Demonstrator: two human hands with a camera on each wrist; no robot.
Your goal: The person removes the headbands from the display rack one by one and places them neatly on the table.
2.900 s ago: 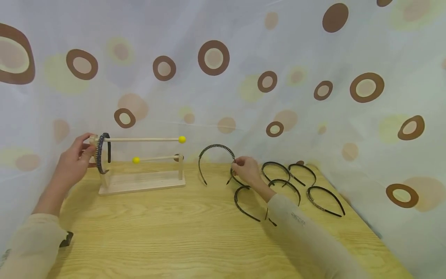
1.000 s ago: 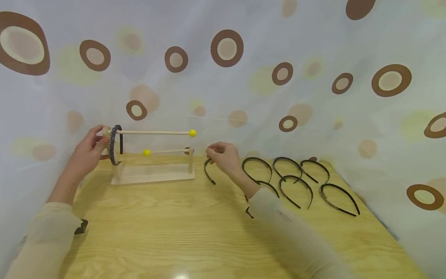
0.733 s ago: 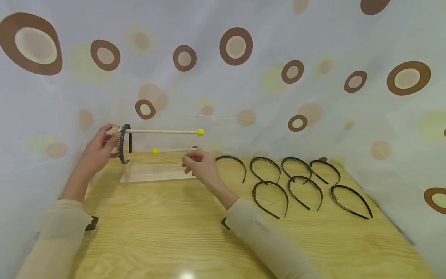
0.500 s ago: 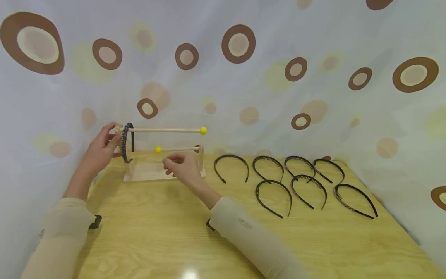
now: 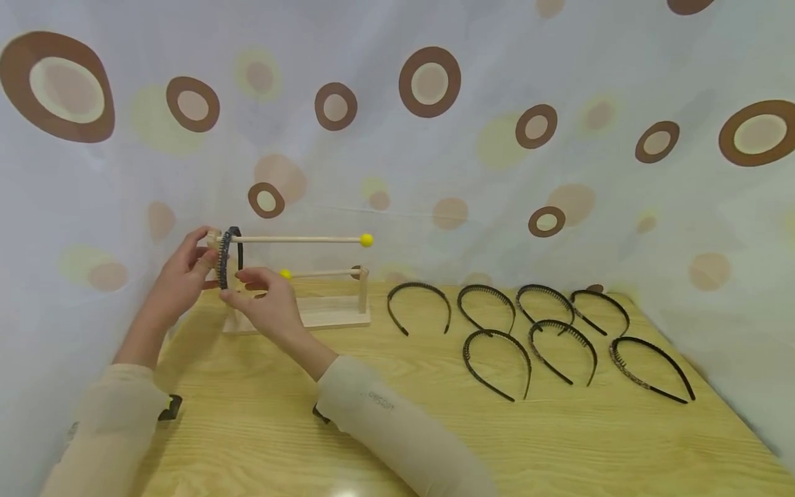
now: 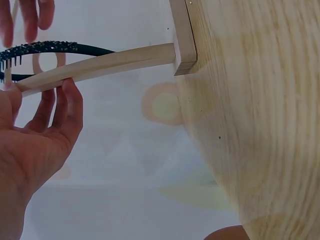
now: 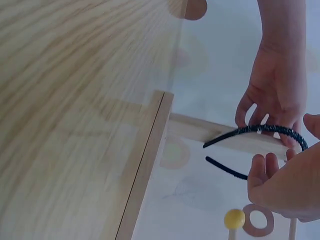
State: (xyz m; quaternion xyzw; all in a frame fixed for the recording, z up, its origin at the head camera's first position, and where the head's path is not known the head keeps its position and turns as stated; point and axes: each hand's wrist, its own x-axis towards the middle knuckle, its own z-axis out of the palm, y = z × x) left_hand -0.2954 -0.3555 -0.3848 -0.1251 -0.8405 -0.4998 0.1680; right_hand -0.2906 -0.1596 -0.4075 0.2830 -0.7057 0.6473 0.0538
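Note:
A wooden headband stand (image 5: 335, 310) with two horizontal rods stands at the left of the table. My left hand (image 5: 180, 279) grips the top of its upright post (image 6: 110, 62). A dark, toothed headband (image 5: 223, 266) hangs on the upper rod, close against that post. My right hand (image 5: 273, 307) is at the headband's lower part, fingers loosely bent and spread around it. In the left wrist view, fingertips (image 6: 30, 25) of the right hand hover just above the glittery headband (image 6: 55, 47). The right wrist view shows both headband ends (image 7: 220, 165) free beside the right hand.
Several dark headbands lie on the table to the right, the nearest to the stand being one headband (image 5: 419, 286). Yellow balls tip the rods, such as the upper ball (image 5: 366, 240). A patterned curtain (image 5: 472, 41) closes off the back and sides.
My right hand has let go of a headband, leaving it on the table right of the stand, and moved left to the hanging headband. My left hand has kept its grip on the post.

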